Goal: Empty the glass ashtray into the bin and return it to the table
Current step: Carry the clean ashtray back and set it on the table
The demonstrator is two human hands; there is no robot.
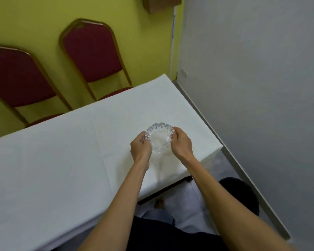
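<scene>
Our left hand (140, 146) and right hand (181, 142) each curl fingers onto opposite rims of the clear scalloped glass ashtray (159, 137), at the white-clothed table (53, 160) near its right corner, two red gold-framed chairs (92, 57) beyond.

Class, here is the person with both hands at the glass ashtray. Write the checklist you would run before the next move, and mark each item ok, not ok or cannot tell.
1. Left hand on the glass ashtray rim: ok.
2. Right hand on the opposite rim: ok.
3. Ashtray level, opening up: ok.
4. Ashtray contents: cannot tell, the glass looks pale and clear.
5. Bin located: not ok, none in view.
6. Table free of things around the ashtray: ok.
</scene>
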